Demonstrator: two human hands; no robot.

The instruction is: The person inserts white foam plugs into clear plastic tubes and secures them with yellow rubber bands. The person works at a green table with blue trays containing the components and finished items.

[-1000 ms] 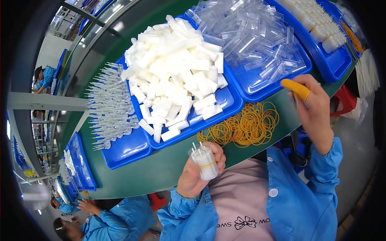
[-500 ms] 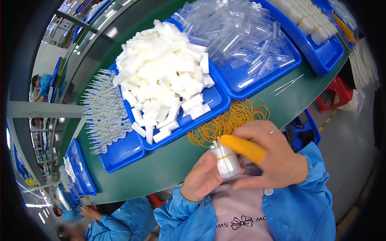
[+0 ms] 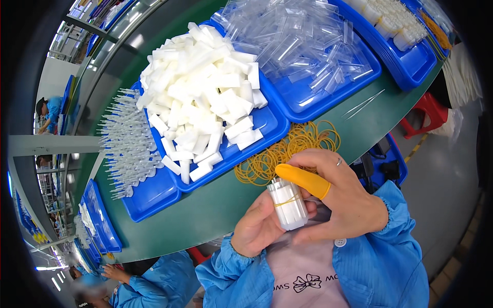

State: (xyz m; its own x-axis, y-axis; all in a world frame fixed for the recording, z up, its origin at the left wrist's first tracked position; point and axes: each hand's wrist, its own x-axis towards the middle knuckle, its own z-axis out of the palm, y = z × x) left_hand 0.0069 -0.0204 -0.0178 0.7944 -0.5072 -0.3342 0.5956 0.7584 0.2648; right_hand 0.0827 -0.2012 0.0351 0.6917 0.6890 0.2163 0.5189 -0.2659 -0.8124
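Close to my body, my left hand [image 3: 257, 226] is closed around a bundle of clear tubes with white filling [image 3: 288, 206]. A thin yellow rubber band [image 3: 287, 200] circles the bundle, which stands nearly upright with a slight tilt. My right hand [image 3: 344, 200] reaches over from the right, index finger and thumb spread apart. On its index finger is a yellow finger cot [image 3: 304, 180], its tip at the bundle's top edge. The right thumb lies near the bundle's lower side; the other right fingers are partly hidden behind it. Just beyond lies a pile of yellow rubber bands [image 3: 275, 160].
A blue tray [image 3: 272, 115] holds a heap of white foam-like blocks [image 3: 200, 97]; another [image 3: 328, 108] holds clear tubes [image 3: 292, 46]. White thin-tipped parts [image 3: 126, 146] are stacked at the left. Tweezers [image 3: 364, 103] lie right, near banded bundles [image 3: 405, 36]. A co-worker [image 3: 149, 280] sits lower left.
The ends sticking up at the bundle's top now sit lower. My right index finger has shifted slightly left and down over it. The whole view has shifted a little.
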